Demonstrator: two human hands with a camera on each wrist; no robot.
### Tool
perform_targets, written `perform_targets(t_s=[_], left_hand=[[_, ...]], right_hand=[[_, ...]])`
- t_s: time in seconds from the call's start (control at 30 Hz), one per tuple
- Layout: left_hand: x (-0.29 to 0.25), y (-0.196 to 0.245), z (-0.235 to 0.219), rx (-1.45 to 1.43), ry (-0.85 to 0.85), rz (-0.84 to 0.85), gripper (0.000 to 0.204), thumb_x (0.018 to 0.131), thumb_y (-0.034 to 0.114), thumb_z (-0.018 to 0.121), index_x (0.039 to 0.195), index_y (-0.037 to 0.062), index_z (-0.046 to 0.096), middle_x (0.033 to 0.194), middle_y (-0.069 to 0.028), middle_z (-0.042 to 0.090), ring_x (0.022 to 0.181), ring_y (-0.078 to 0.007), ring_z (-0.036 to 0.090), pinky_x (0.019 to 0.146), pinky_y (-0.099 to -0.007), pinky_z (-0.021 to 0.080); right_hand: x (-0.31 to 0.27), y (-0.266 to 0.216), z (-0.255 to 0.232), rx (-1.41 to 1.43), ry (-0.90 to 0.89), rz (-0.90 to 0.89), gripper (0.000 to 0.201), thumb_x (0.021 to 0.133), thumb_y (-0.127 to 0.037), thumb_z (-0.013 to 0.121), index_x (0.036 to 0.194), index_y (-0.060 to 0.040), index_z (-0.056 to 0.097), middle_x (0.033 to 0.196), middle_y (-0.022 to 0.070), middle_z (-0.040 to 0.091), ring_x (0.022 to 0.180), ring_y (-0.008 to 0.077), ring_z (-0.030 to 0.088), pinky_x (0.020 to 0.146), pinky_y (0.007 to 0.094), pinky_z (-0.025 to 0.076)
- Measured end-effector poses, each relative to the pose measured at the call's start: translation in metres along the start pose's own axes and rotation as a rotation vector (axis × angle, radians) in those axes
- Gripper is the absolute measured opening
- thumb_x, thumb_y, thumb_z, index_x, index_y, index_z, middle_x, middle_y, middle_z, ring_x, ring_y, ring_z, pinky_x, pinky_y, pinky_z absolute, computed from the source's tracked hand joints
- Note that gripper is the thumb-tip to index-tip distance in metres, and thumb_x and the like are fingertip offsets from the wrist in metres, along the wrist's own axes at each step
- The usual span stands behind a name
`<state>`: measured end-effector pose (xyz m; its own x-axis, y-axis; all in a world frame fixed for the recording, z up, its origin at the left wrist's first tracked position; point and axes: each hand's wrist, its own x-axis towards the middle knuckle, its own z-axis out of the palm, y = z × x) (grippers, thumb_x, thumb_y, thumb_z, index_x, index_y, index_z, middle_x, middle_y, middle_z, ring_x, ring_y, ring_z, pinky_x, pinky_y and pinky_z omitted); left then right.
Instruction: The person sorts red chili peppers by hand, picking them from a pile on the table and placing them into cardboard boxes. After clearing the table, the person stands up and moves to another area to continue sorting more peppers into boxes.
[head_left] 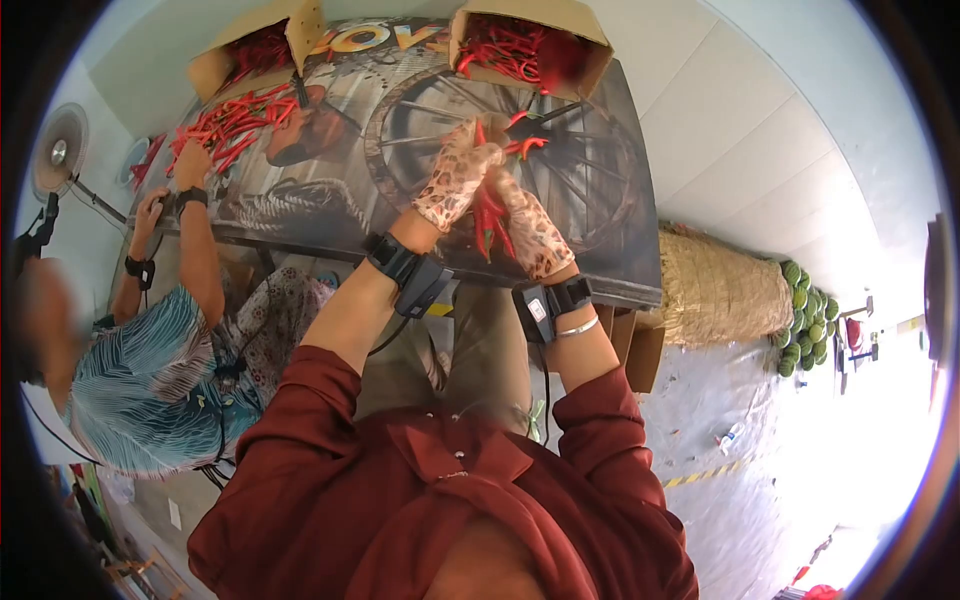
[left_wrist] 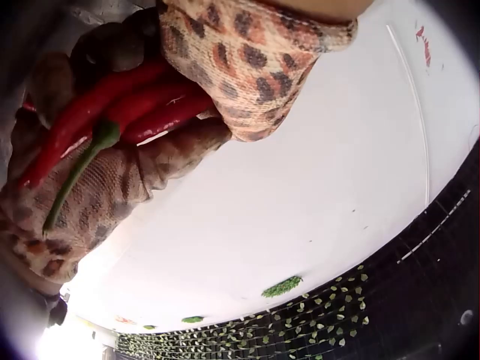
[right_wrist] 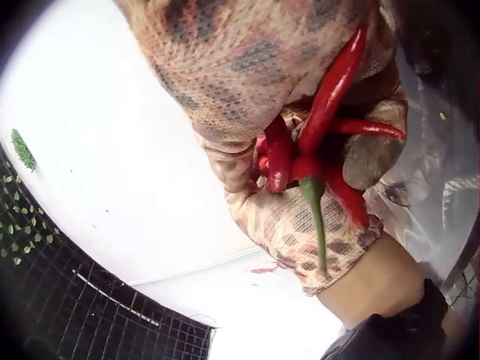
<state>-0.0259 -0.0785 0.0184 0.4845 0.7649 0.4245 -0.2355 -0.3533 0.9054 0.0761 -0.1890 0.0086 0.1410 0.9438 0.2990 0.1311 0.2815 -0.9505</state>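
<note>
Both hands wear leopard-print gloves and meet over the tabletop. The left hand grips a bunch of red chili peppers, whose tips stick out past its fingers. Lower and to the right, the right hand closes round the same bunch from the other side. In the head view, pepper ends hang below the joined hands. One pepper with a green stem lies across the left glove in the right wrist view. A few loose chili peppers lie on the table just beyond the hands.
A cardboard box of chili peppers lies on its side at the back, another box at the back left. Loose peppers spread at left, where another person's hand works. Watermelons are piled far right.
</note>
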Motion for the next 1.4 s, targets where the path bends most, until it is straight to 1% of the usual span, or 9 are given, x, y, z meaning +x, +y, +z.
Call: perform_targets(t_s=[0.07,0.13,0.37,0.5,0.6,0.87,0.97,1.03,1.4], left_hand=[[-0.001,0.0,0.003,-0.108,0.002,-0.052,0.028,0.085,0.003,0.052,0.112,-0.0029,0.049,0.08,-0.0028,0.057,0.076,-0.0113,0.055,0.07,-0.0236,0.046],[-0.002,-0.006,0.002,-0.338,-0.038,-0.175,0.027,0.085,0.002,0.052,0.112,-0.0021,0.049,0.08,-0.0011,0.055,0.075,-0.0103,0.054,0.069,-0.0224,0.045],[-0.011,-0.015,-0.004,0.328,-0.057,0.096,0.012,0.08,0.005,0.051,0.087,0.0043,0.061,0.097,-0.0117,0.061,0.097,-0.0268,0.057,0.086,-0.0374,0.045],[-0.006,-0.033,-0.008,0.105,-0.074,-0.03,0.019,0.089,0.013,0.051,0.094,-0.0024,0.061,0.093,-0.0081,0.063,0.084,-0.0172,0.06,0.077,-0.0272,0.048],[0.001,-0.07,-0.018,0.26,-0.059,0.044,0.028,0.093,0.016,0.047,0.105,-0.0057,0.059,0.101,-0.0112,0.065,0.092,-0.0177,0.062,0.083,-0.0271,0.05],[-0.015,-0.031,0.005,-0.02,0.022,-0.215,0.026,0.093,0.015,0.046,0.106,-0.0016,0.062,0.103,-0.0111,0.063,0.096,-0.0216,0.06,0.087,-0.0304,0.047],[-0.012,-0.054,-0.002,0.374,-0.039,0.237,0.023,0.089,0.015,0.05,0.101,-0.0004,0.063,0.099,-0.0096,0.064,0.091,-0.0197,0.059,0.083,-0.0307,0.045],[-0.009,-0.055,0.002,0.143,0.028,-0.07,0.025,0.092,0.017,0.048,0.101,-0.001,0.063,0.101,-0.0114,0.063,0.093,-0.0218,0.059,0.084,-0.0322,0.045],[-0.025,-0.009,0.019,-0.357,0.089,-0.124,0.034,0.096,0.027,0.048,0.114,0.0014,0.059,0.102,-0.0067,0.061,0.091,-0.0154,0.057,0.083,-0.0285,0.045]], right_hand=[[-0.001,-0.004,-0.003,-0.509,-0.012,-0.32,0.048,0.093,-0.042,0.052,0.117,-0.001,0.055,0.095,0.0052,0.062,0.08,0.0122,0.059,0.067,0.0261,0.048],[0.001,-0.024,0.001,0.37,-0.084,0.48,0.042,0.092,-0.037,0.057,0.11,0.0,0.057,0.086,0.0041,0.061,0.073,0.0109,0.058,0.062,0.0243,0.046],[-0.002,-0.026,0.004,0.417,-0.054,0.464,0.027,0.091,-0.024,0.056,0.11,-0.0061,0.06,0.084,0.0082,0.064,0.066,0.0149,0.062,0.057,0.0265,0.048],[-0.002,0.009,-0.005,-0.265,-0.142,-0.191,0.038,0.085,-0.01,0.058,0.122,-0.0042,0.052,0.106,0.0147,0.06,0.09,0.0257,0.062,0.076,0.0312,0.05],[0.0,-0.008,0.004,0.66,-0.005,0.405,0.033,0.09,-0.021,0.061,0.115,-0.0008,0.056,0.094,0.0061,0.062,0.079,0.0138,0.061,0.066,0.0249,0.05],[-0.005,-0.006,0.001,0.545,0.048,0.411,0.03,0.089,-0.028,0.062,0.099,0.0002,0.06,0.079,0.0009,0.059,0.063,0.0063,0.053,0.053,0.0218,0.042],[-0.004,-0.001,-0.001,0.522,0.006,0.414,0.031,0.089,-0.029,0.062,0.099,0.001,0.06,0.079,0.001,0.059,0.064,0.0066,0.053,0.053,0.0218,0.042],[-0.003,0.002,-0.001,0.631,0.034,0.415,0.027,0.088,-0.024,0.065,0.101,-0.0013,0.061,0.082,0.0015,0.062,0.062,0.0088,0.058,0.05,0.0238,0.046],[-0.003,0.011,0.002,0.584,0.006,0.373,0.038,0.089,-0.029,0.063,0.113,-0.0006,0.059,0.083,0.0015,0.062,0.064,0.0068,0.054,0.054,0.0209,0.043]])
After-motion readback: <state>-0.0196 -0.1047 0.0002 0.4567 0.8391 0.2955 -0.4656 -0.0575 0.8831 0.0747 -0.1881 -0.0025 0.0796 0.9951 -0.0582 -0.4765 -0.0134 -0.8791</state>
